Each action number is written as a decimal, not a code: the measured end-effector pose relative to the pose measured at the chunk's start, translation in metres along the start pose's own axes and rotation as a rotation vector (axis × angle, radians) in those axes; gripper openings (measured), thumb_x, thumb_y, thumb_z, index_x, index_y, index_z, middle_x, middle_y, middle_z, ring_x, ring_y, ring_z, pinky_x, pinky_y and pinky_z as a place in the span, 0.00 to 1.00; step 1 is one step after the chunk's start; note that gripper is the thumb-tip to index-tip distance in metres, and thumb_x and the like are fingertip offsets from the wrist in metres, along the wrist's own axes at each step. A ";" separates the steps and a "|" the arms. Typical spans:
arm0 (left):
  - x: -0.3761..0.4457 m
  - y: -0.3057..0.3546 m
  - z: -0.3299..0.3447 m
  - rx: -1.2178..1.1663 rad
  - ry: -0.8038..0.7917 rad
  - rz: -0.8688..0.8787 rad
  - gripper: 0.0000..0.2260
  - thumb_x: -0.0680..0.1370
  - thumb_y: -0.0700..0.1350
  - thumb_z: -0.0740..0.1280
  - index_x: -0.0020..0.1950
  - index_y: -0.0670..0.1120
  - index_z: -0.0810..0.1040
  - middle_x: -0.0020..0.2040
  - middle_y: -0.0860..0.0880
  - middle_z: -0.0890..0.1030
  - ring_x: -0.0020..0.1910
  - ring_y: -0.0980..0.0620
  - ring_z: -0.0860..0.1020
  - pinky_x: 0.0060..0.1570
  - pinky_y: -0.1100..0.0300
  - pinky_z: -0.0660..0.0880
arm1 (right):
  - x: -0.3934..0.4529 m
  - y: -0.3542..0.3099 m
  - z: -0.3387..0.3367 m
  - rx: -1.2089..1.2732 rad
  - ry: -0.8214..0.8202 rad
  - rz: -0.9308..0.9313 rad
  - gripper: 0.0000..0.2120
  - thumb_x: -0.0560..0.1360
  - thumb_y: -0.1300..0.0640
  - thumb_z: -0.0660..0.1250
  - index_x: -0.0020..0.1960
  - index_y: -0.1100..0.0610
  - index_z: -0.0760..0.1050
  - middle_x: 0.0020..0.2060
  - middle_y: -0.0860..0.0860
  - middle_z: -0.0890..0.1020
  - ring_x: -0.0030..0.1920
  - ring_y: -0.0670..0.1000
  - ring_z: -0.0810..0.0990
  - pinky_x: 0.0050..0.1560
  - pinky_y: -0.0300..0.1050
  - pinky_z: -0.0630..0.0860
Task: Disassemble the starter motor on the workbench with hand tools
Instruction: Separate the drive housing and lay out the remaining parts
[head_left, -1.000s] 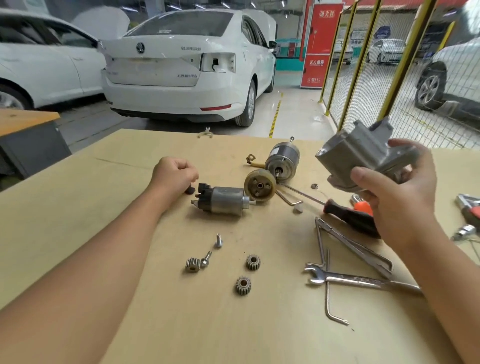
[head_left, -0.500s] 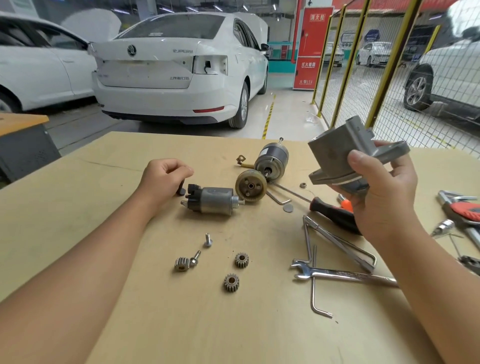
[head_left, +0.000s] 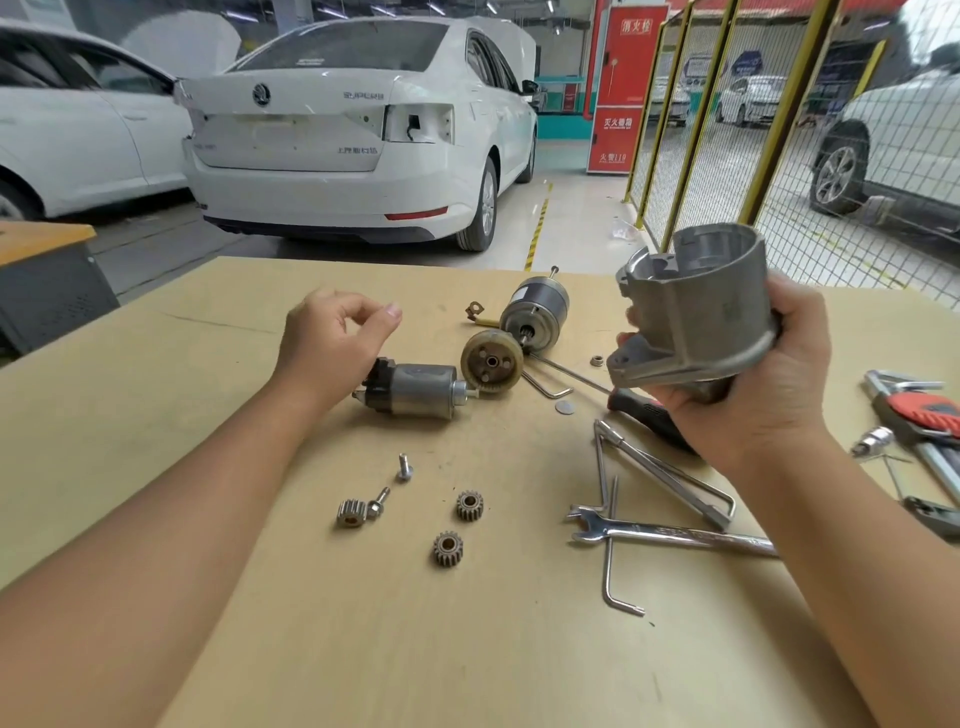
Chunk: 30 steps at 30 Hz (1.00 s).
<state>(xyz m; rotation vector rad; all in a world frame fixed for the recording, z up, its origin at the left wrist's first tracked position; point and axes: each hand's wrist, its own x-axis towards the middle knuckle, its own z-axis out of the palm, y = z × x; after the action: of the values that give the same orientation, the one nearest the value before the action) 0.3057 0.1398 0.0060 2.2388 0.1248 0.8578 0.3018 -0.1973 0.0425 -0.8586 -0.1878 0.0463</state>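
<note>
My right hand (head_left: 753, 395) is closed around a grey cast housing (head_left: 696, 312) and holds it tilted above the workbench (head_left: 156, 415). My left hand (head_left: 337, 332) hovers just behind the solenoid (head_left: 410, 389), fingers loosely curled and thumb out, with nothing in it. On the bench lie a round tan gear carrier (head_left: 491, 362), the motor body (head_left: 535, 312), three small gears (head_left: 470, 505) and two screws (head_left: 404, 466).
A black-handled screwdriver (head_left: 649, 415) lies under my right hand. A spanner (head_left: 675, 535), hex keys (head_left: 608, 561) and a bent steel tool (head_left: 670, 473) lie front right. A red-handled clamp (head_left: 919, 410) is at the right edge. A washer (head_left: 565, 407) and nut (head_left: 596, 359) sit mid-bench.
My left hand has lifted off the bench and uncurled from a fist. My right hand has turned the housing so that its round open end faces up.
</note>
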 end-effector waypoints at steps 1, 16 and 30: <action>-0.003 0.012 -0.002 0.035 0.061 0.100 0.09 0.79 0.54 0.70 0.43 0.51 0.82 0.41 0.55 0.76 0.39 0.57 0.73 0.44 0.58 0.68 | -0.001 0.000 0.000 -0.001 -0.028 0.014 0.32 0.76 0.42 0.58 0.74 0.60 0.67 0.68 0.63 0.75 0.56 0.63 0.79 0.50 0.60 0.79; -0.066 0.105 0.030 -0.498 -0.420 0.473 0.47 0.60 0.53 0.85 0.75 0.40 0.71 0.76 0.43 0.70 0.74 0.43 0.72 0.69 0.38 0.73 | -0.010 0.034 0.017 -0.226 -0.286 -0.008 0.30 0.75 0.49 0.56 0.62 0.75 0.68 0.53 0.68 0.78 0.53 0.65 0.78 0.54 0.61 0.72; 0.000 0.028 -0.024 -0.025 0.392 0.158 0.41 0.61 0.54 0.83 0.69 0.40 0.75 0.71 0.47 0.68 0.69 0.54 0.68 0.68 0.76 0.61 | 0.007 0.037 -0.003 -1.978 -0.178 -0.276 0.12 0.74 0.48 0.68 0.56 0.45 0.83 0.67 0.50 0.78 0.68 0.60 0.72 0.68 0.55 0.68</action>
<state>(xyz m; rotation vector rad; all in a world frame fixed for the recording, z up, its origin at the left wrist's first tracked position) 0.2868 0.1331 0.0371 2.0522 0.1192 1.3704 0.3108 -0.1748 0.0136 -2.7882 -0.5304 -0.3975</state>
